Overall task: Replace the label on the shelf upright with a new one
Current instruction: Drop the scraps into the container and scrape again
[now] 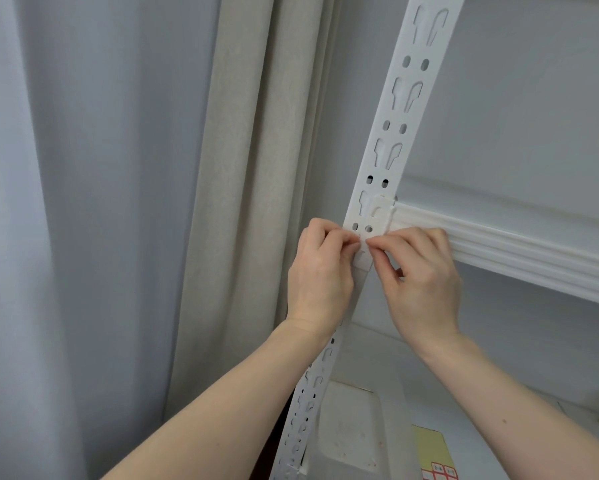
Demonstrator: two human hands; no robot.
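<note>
A white perforated metal shelf upright (384, 157) leans across the view from lower left to upper right, its face punched with keyhole slots and paired oval holes. A small white rectangular label (363, 258) sits on the upright's face just below the joint where a white ribbed shelf beam (505, 251) meets it. The left hand (320, 275) comes in from the upright's left edge, thumb and forefinger curled and pinching at the label's upper left corner. The right hand (421, 275) comes in from the right edge, fingers curled, fingertips pinching the label's top edge; the two sets of fingertips nearly touch. Whether the label's upper edge is lifted off the metal cannot be told. Left of the upright hangs a beige fabric curtain (242, 202), close beside it, then a pale grey curtain (66, 202) further left. Under the beam the bay is open, with a white plastic container (357, 431) standing below near the upright's foot and a yellow sheet with red-framed stickers (433, 452) lying to its right.
</note>
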